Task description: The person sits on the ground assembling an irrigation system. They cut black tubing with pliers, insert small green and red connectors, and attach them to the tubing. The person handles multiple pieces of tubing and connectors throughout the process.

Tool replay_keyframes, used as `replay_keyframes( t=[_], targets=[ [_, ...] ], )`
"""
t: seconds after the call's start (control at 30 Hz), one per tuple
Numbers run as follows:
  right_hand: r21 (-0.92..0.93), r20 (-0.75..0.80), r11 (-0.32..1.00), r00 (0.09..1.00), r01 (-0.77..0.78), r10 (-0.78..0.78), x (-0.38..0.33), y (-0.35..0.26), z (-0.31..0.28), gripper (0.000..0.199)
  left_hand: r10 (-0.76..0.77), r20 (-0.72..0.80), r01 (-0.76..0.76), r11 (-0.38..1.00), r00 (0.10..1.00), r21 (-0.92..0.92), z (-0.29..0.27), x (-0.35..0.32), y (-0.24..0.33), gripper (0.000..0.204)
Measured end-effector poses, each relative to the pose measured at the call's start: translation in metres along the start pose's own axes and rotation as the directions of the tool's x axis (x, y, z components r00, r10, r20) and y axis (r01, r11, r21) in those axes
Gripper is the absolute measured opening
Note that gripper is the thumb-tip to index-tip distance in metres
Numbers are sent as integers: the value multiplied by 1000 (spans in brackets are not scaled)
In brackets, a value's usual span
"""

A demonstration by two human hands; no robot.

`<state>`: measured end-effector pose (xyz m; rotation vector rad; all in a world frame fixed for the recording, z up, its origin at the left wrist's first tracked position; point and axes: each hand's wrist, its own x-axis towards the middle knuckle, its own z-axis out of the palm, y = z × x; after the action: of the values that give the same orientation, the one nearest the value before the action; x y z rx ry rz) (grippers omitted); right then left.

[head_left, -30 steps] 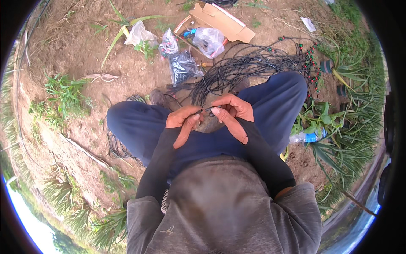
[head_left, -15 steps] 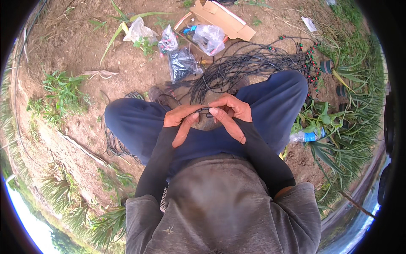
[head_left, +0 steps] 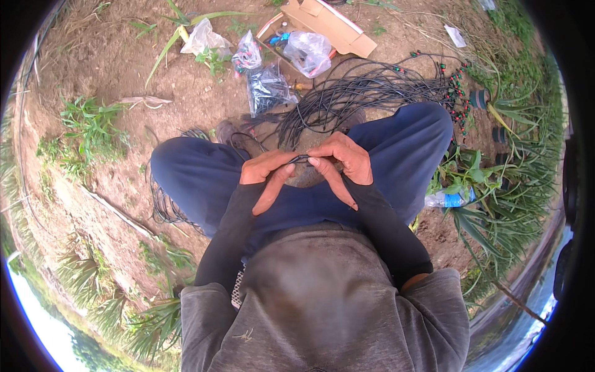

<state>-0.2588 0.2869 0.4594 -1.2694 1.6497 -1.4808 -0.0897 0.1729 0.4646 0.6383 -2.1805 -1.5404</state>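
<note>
Between my knees, my left hand [head_left: 265, 175] and my right hand [head_left: 344, 162] meet fingertip to fingertip. Each pinches a short stretch of thin black tube [head_left: 300, 159] that spans the small gap between them. Whether a fitting sits on it is too small to tell. Just beyond my hands fans out a bundle of long thin black tubes [head_left: 328, 102]. Red and green fittings [head_left: 457, 93] cluster at its right end. More black tubing [head_left: 162, 201] lies coiled by my left knee.
An opened cardboard box [head_left: 331, 28] lies ahead, a clear plastic bag [head_left: 308, 53] in it. Beside it are a bag of black parts [head_left: 268, 90] and a smaller bag [head_left: 247, 53]. At my right, a bottle with a blue label [head_left: 451, 198] rests among spiky plants [head_left: 514, 211].
My right hand has turned slightly, its fingers and thumb shifting on the tube. Earlier a dark end showed under the right thumb; now the tube runs nearly straight between both pinches.
</note>
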Motion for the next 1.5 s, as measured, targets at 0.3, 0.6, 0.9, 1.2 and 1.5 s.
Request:
replay_keyframes(
  t=[0.3,0.6,0.9,1.2,1.5],
  targets=[
    [-58,16,995,997,75,-74,0,0,0,15,-183,-9,181,977,983,-114,0,-1,4,15],
    [-81,47,996,998,48,-44,-1,-2,1,13,-35,-128,37,999,991,13,5,-6,-3,15],
    [298,254,743,800,-599,543,2,-15,-2,11,362,-171,-290,894,916,340,4,-1,-6,27],
    [-27,237,996,969,80,-71,6,-3,-10,8,214,2,-208,947,977,246,-6,-2,-3,24],
    [-171,500,887,813,429,-297,20,-18,-25,14,-257,280,325,917,925,-232,-21,-1,1,9]
  ],
)
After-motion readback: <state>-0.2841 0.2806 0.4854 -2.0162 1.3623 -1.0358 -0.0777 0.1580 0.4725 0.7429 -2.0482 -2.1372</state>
